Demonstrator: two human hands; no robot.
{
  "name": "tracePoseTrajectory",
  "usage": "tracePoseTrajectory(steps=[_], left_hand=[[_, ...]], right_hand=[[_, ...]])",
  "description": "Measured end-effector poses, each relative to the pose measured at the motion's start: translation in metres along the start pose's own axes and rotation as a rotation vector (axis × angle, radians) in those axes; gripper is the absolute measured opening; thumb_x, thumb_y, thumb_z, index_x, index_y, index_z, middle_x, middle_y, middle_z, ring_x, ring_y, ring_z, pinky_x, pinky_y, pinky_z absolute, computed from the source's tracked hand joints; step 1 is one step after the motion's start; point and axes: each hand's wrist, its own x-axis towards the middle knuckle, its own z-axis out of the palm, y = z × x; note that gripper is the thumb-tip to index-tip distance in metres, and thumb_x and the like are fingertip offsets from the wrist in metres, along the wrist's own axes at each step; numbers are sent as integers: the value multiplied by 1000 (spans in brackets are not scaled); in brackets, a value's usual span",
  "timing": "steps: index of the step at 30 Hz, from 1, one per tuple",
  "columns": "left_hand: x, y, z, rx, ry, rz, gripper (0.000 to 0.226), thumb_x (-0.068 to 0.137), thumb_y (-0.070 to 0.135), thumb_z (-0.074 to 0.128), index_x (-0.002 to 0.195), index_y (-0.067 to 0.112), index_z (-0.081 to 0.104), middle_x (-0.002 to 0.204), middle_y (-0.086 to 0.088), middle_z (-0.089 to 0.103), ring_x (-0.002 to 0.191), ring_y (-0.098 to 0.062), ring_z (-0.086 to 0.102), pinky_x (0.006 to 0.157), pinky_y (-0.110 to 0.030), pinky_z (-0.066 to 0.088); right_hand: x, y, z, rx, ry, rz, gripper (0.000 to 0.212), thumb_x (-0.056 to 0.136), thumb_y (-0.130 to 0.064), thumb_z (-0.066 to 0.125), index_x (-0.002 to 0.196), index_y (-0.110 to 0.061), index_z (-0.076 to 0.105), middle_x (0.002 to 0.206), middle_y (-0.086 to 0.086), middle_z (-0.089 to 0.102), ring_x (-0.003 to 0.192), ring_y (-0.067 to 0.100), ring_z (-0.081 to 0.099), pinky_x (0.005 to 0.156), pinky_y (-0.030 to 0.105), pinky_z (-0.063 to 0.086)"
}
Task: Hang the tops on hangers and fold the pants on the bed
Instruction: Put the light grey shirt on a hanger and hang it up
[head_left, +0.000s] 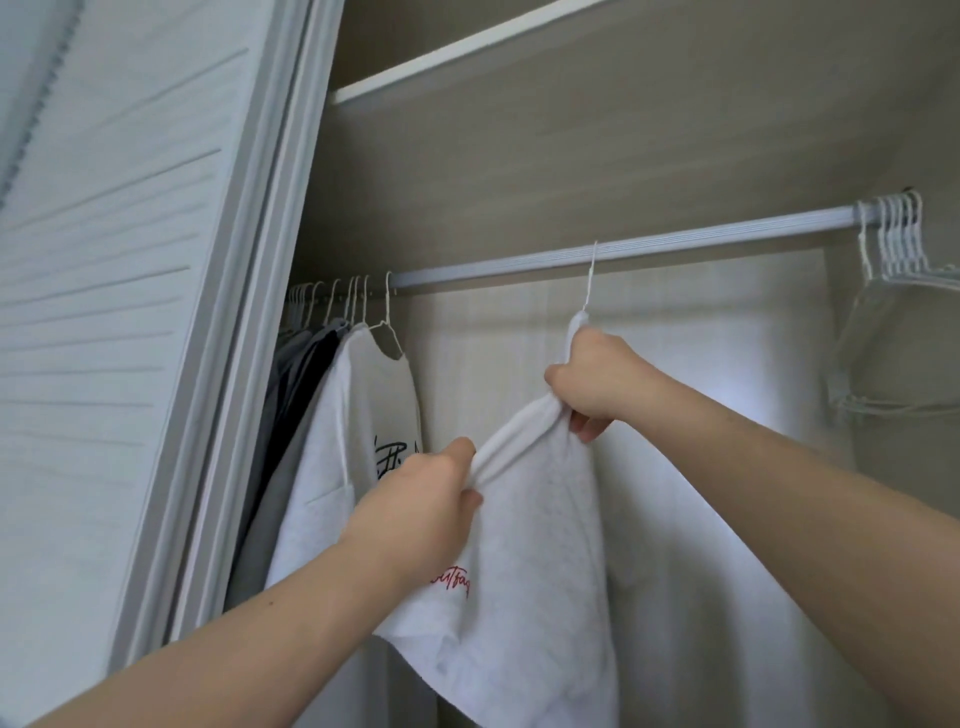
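A white top with red lettering (530, 561) hangs from a white wire hanger (591, 280) hooked over the closet rail (649, 244). My right hand (597, 379) grips the top's upper edge just under the hanger hook. My left hand (431, 499) grips the same bunched edge lower and to the left. The hanger's body is hidden inside the fabric.
At the rail's left end hang a white top with black lettering (363, 431) and several dark and grey garments (301, 384). Several empty white hangers (904, 239) bunch at the right end. A louvred closet door (130, 312) stands at the left, a shelf (467, 57) above.
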Motion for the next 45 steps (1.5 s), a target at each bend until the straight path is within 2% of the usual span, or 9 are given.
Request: tracePoseTrajectory(steps=[5,11,19,24,27,30,34,40,45], left_hand=[[-4,-7,-24,110,-44,-32,13,99,29,48,98,22,38,101,-10,61,98,-38,60,76,-43,50],[-13,-25,-44,220,-73,-141,8,97,24,48,103,25,43,87,0,52,73,-26,54,60,-36,43],[-24,-52,-67,302,-130,-342,7,99,20,50,101,19,57,94,-2,60,79,-23,65,74,-42,60],[-26,-67,-72,361,-87,-398,8,100,20,49,93,20,54,87,1,59,77,-21,62,71,-38,58],[-26,-73,-70,386,-78,-418,8,100,20,49,93,21,51,85,1,58,75,-21,61,69,-39,58],[-30,-79,-66,393,-66,-424,4,100,22,48,97,21,51,87,-1,58,76,-23,61,71,-43,58],[-45,-79,-65,398,10,-352,9,100,36,49,99,28,45,85,8,56,76,-18,58,65,-38,54],[-97,-78,-102,578,127,-205,38,98,55,36,126,32,47,124,12,53,112,-17,50,87,-33,49],[-166,-70,-175,729,49,-291,57,100,64,22,150,37,22,167,10,14,153,-20,4,122,-43,16]], right_hand=[[15,-5,23,92,16,-100,22,95,-13,44,94,6,54,64,23,69,53,37,71,54,42,62],[46,-10,64,214,-16,-210,18,95,-14,43,102,-4,56,72,21,72,49,31,70,54,35,59],[85,-47,130,350,-143,-263,20,99,-19,46,107,-7,59,90,17,72,51,34,71,71,45,61],[100,-76,169,427,-141,-298,23,97,-22,54,105,-2,61,102,22,68,86,40,69,77,47,58],[109,-85,190,413,-120,-320,16,95,-25,55,91,-10,57,86,11,64,82,34,65,58,32,45],[112,-85,202,448,-88,-305,24,96,-34,53,109,-14,59,85,2,61,72,19,60,54,27,38],[94,-79,204,440,5,-272,58,95,-60,45,138,-21,46,126,9,60,110,34,60,91,43,50],[24,-91,179,382,278,-507,61,101,-57,34,154,-28,27,157,5,31,144,28,24,113,51,24],[-58,-133,154,293,161,-696,71,95,-67,16,159,-36,12,167,-5,7,154,19,-3,121,52,5]])
